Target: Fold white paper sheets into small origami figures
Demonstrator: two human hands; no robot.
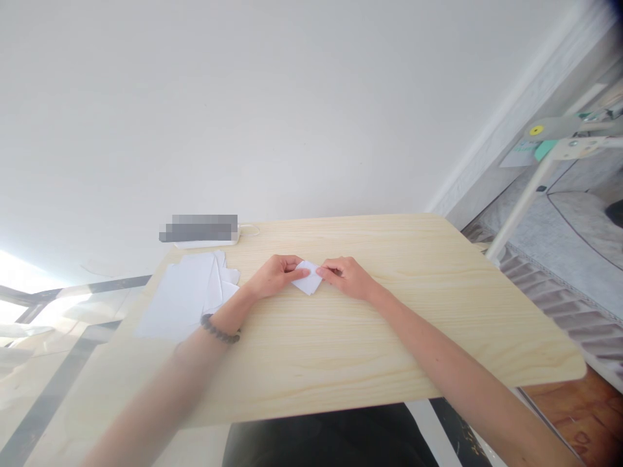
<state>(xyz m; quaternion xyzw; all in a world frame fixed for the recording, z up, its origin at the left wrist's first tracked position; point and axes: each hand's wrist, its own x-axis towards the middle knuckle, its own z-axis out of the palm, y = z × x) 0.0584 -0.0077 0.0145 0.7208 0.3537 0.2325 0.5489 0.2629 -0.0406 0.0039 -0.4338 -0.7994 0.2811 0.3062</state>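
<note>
Between my two hands is a small piece of folded white paper, held just over the middle of the wooden table. My left hand pinches its left side, thumb on top and fingers behind. At the paper's right corner, my right hand grips with thumb and bent fingers. The paper's underside is hidden. A dark beaded bracelet circles my left wrist. Beside my left forearm lie several loose white paper sheets, some overlapping and partly folded.
The light wooden table stands against a plain white wall. A white device with a blurred-out top and a cable sits at its back left. At the right are a white metal frame and a bed.
</note>
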